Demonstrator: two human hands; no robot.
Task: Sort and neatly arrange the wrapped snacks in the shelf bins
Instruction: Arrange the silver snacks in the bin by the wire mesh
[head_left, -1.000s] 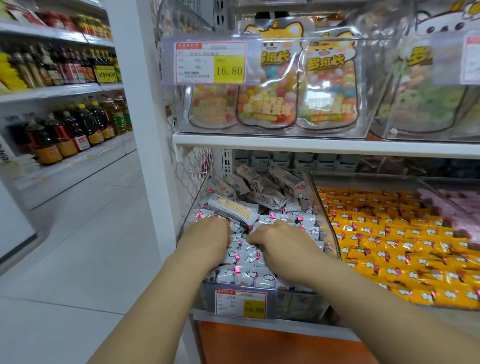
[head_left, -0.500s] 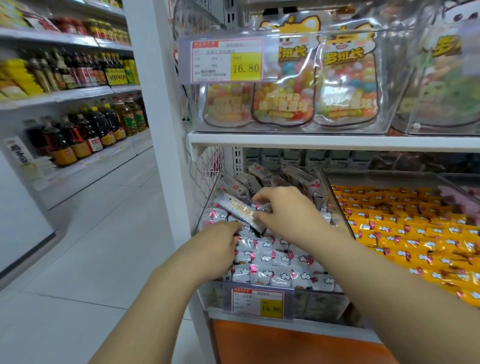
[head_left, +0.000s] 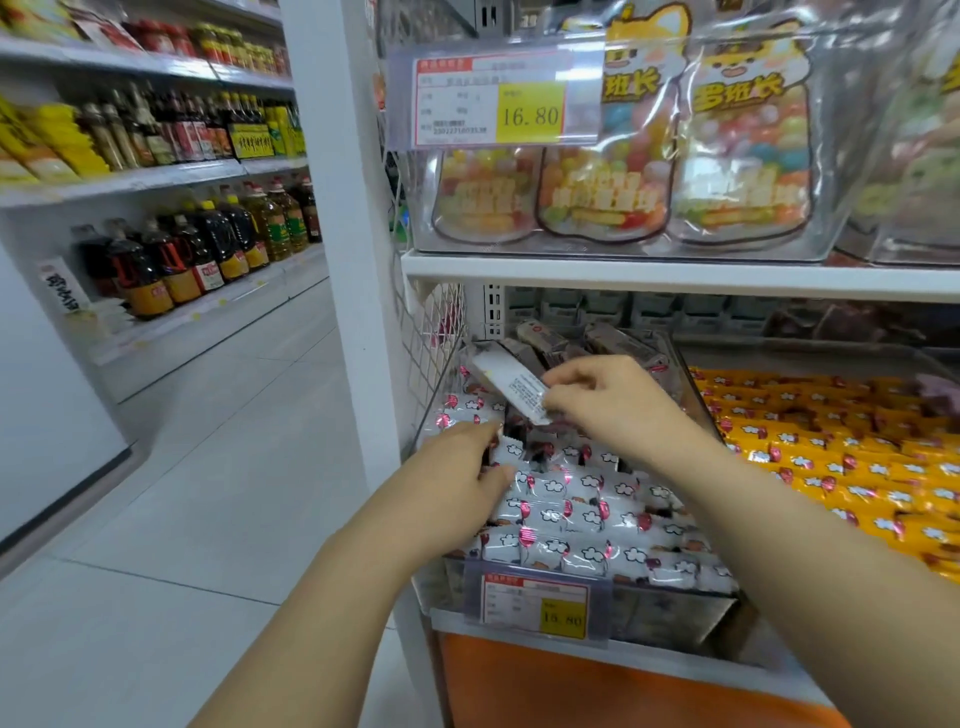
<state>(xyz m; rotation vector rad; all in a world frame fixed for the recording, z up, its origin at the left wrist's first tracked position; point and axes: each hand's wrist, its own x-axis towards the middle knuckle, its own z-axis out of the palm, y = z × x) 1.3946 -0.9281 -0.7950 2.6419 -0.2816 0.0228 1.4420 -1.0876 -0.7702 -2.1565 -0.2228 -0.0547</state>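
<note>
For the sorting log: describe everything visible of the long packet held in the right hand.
The long packet is a narrow, glossy white wrapper showing small dark print and a crimped end. It is held tilted, high end at upper left, above the small white snacks in the clear bin. The right hand pinches its lower end; the left hand does not touch it.

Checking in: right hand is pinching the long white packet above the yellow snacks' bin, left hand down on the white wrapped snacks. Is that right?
Not quite. The head view shows the right hand pinching the long white packet above the clear bin of white wrapped snacks, not the yellow snacks to its right. The left hand is down on the white wrapped snacks, as you said.
</note>
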